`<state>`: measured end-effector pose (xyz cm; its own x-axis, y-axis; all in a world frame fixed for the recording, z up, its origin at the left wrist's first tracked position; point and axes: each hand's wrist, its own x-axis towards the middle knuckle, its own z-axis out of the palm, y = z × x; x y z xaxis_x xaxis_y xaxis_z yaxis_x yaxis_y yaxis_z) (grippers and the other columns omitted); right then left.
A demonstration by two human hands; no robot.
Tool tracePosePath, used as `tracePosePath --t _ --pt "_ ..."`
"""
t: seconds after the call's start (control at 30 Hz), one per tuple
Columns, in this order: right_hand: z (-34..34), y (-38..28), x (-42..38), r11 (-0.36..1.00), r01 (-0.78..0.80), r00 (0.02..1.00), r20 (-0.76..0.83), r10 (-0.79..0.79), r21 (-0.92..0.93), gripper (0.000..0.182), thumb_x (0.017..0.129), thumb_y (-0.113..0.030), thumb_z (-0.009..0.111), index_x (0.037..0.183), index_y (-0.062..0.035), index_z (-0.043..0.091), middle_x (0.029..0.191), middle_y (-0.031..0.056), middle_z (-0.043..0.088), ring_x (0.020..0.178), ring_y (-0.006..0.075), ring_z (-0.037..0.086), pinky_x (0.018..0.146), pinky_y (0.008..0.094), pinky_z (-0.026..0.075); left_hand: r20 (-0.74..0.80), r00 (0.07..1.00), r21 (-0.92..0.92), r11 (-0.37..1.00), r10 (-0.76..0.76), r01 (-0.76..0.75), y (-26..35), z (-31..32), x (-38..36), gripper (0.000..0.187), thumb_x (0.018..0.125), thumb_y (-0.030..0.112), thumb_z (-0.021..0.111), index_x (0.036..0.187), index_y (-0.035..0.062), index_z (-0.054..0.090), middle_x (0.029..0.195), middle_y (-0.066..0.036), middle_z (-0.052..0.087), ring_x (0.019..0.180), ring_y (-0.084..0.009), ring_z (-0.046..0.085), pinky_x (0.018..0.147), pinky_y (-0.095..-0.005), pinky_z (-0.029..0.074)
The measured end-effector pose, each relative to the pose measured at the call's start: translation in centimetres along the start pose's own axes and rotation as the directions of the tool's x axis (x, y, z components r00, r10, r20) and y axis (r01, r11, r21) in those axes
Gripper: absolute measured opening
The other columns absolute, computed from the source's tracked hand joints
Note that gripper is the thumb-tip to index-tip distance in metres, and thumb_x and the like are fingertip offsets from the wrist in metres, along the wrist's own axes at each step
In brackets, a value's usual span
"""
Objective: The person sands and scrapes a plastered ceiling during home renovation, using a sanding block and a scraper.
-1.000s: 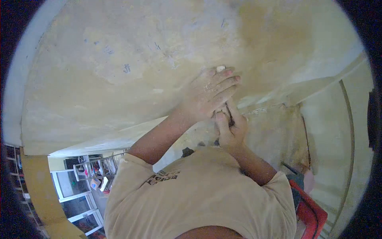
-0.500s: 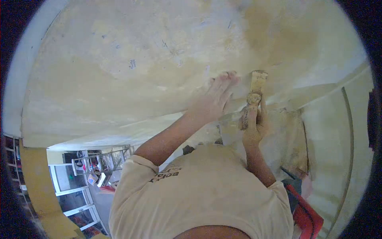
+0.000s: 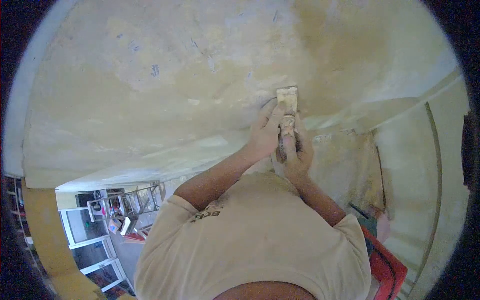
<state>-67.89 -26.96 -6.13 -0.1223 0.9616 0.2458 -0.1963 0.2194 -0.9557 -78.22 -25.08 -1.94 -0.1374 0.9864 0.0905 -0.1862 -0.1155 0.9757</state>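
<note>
A putty knife (image 3: 287, 95), its broad blade pale and crusted, points up toward the patchy wall (image 3: 165, 105). My right hand (image 3: 300, 155) is wrapped round its handle from the right, with the thumb along the handle. From the left, my left hand (image 3: 265, 131) meets the blade, its thumb lying on the blade's lower left side. The other left fingers are bent beside the blade and partly hidden. Yellowish and whitish patches and small bluish marks cover the wall around the blade.
A metal ladder-like frame (image 3: 142, 200) and assorted objects stand at the lower left, near a white-framed glass door (image 3: 92, 250). At the lower right is a red object (image 3: 390, 272) with a dark strap. A yellow post (image 3: 50, 230) rises at the left.
My right hand has brought the putty knife leftward. My left hand has left the wall, where it lay flat, and now has its fingers at the blade.
</note>
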Motion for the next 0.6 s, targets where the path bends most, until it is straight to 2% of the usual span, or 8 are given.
tracePosePath --t 0.03,0.1,0.2,0.23,0.3,0.4,0.53,0.6 --pt "-0.1 0.8 -0.2 0.998 0.045 0.999 0.025 -0.044 -0.042 0.047 0.09 -0.016 0.049 0.134 -0.003 0.037 0.069 0.002 0.055 0.05 0.0066 0.045 0.044 0.0229 0.039 0.0 1.0 -0.003 1.0 -0.003 0.003 -0.3 0.3 0.1 0.033 0.096 0.025 0.036 0.11 -0.0001 0.051 0.095 -0.008 0.06 0.087 -0.0141 0.057 0.076 -0.0249 0.045" --pt "-1.9 1.1 0.7 0.993 0.088 0.995 0.047 -0.084 -0.085 0.047 0.09 -0.016 0.049 0.134 -0.0029 0.038 0.07 0.002 0.055 0.05 0.0067 0.046 0.044 0.023 0.039 0.045 0.994 -0.177 0.979 -0.097 0.103 -1.0 2.2 1.2 0.034 0.097 0.031 0.035 0.105 0.0039 0.054 0.089 -0.007 0.061 0.08 -0.0129 0.057 0.071 -0.0272 0.046" --pt "-1.9 0.5 1.2 0.957 0.247 0.969 0.06 -0.241 -0.154 0.046 0.091 -0.016 0.048 0.133 -0.0024 0.038 0.076 0.0046 0.058 0.049 0.007 0.046 0.044 0.0229 0.04 0.02 0.987 -0.105 0.982 -0.158 0.16 -0.7 2.5 1.7 0.033 0.097 0.031 0.036 0.096 0.0047 0.055 0.078 -0.005 0.06 0.068 -0.0127 0.056 0.062 -0.027 0.047" --pt "-1.6 -0.3 1.3 0.963 0.193 0.981 0.066 -0.183 -0.191 0.047 0.09 -0.017 0.047 0.132 0.0023 0.038 0.104 0.0135 0.049 0.087 0.0169 0.041 0.073 0.0296 0.034 0.021 0.987 -0.108 0.981 -0.161 0.163 -0.2 2.6 1.6 0.033 0.097 0.031 0.036 0.096 0.0047 0.055 0.078 -0.005 0.06 0.068 -0.0127 0.056 0.062 -0.027 0.047" --pt "-1.7 -0.4 1.2 0.963 0.141 0.989 0.074 -0.128 -0.23 0.049 0.089 -0.018 0.046 0.13 0.0071 0.037 0.133 0.0224 0.041 0.126 0.0268 0.035 0.102 0.0364 0.028 -0.037 0.998 -0.022 0.999 -0.041 0.041 0.7 3.2 1.6 0.031 0.097 0.03 0.037 0.092 0.0042 0.055 0.074 -0.004 0.058 0.064 -0.0112 0.055 0.057 -0.0269 0.046" --pt "-1.6 0.2 1.2 0.963 0.197 0.98 0.059 -0.189 -0.186 0.049 0.088 -0.019 0.045 0.129 0.0074 0.038 0.136 0.0213 0.038 0.128 0.0285 0.034 0.103 0.0356 0.026 -0.068 0.997 0.119 0.992 -0.04 0.048 1.1 3.2 1.2 0.029 0.096 0.028 0.039 0.09 0.004 0.054 0.071 -0.003 0.057 0.064 -0.0101 0.054 0.056 -0.0264 0.045" --pt "-1.4 -1.8 1.6 0.952 0.189 0.982 0.049 -0.183 -0.241 0.049 0.088 -0.018 0.044 0.13 0.0075 0.037 0.137 0.0215 0.037 0.128 0.0297 0.033 0.104 0.0356 0.025 -0.109 0.994 0.155 0.987 -0.019 0.036 1.9 3.7 1.6 0.029 0.096 0.027 0.039 0.088 0.0034 0.055 0.07 -0.003 0.057 0.063 -0.0101 0.054 0.054 -0.0261 0.044" --pt "-1.5 -1.8 1.3 0.957 0.164 0.987 0.038 -0.159 -0.238 0.049 0.088 -0.018 0.044 0.13 0.0074 0.037 0.137 0.0215 0.036 0.129 0.0301 0.033 0.104 0.0361 0.024 -0.065 0.998 0.322 0.946 -0.008 0.028 2.0 3.5 1.8 0.03 0.096 0.026 0.039 0.087 0.0031 0.055 0.07 -0.003 0.057 0.061 -0.01 0.053 0.053 -0.0254 0.044"
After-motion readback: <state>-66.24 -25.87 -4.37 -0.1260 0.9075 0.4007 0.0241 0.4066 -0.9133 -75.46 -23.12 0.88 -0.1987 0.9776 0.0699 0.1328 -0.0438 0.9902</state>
